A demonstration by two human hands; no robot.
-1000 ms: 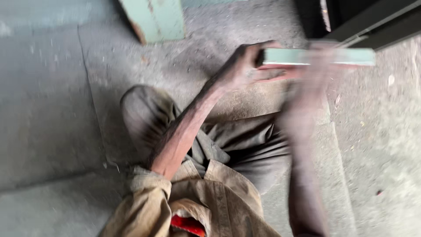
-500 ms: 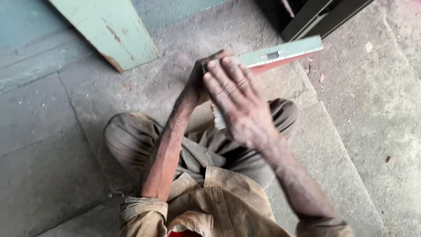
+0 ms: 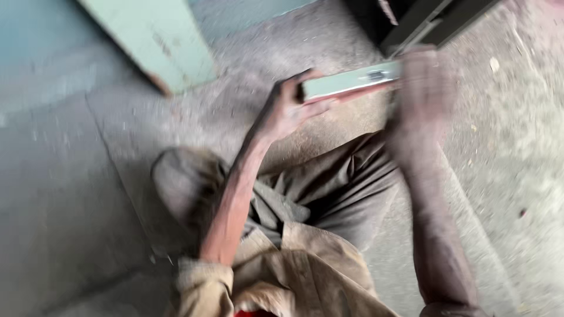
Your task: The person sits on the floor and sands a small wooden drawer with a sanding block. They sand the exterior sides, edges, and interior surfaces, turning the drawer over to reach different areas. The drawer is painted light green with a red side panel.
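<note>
Head view, looking down on a person seated on a grey concrete floor (image 3: pixel 70 194). A pale green flat bar (image 3: pixel 352 82), long and narrow, is held roughly level above the knees, just in front of a dark frame (image 3: pixel 435 23) that stands at the top of the picture. The left hand (image 3: pixel 288 108) is closed around the bar's near end, thumb on top and fingers curled beneath. The right hand (image 3: pixel 420 94) lies against the bar's far end; motion blur hides its fingers, so whether it grips the bar or only presses flat on it cannot be told. The bar thus spans the gap between the two hands, touching both, with its middle unsupported. A pale green panel (image 3: pixel 153 41) leans at upper left, well apart from the hands.

Risk, as a judgement: the right hand appears to be moving quickly, and a hold on one end only could let the bar twist or slip from the left fingers and drop onto the legs or floor. A swing of the far end could also strike the dark frame close behind it.
</note>
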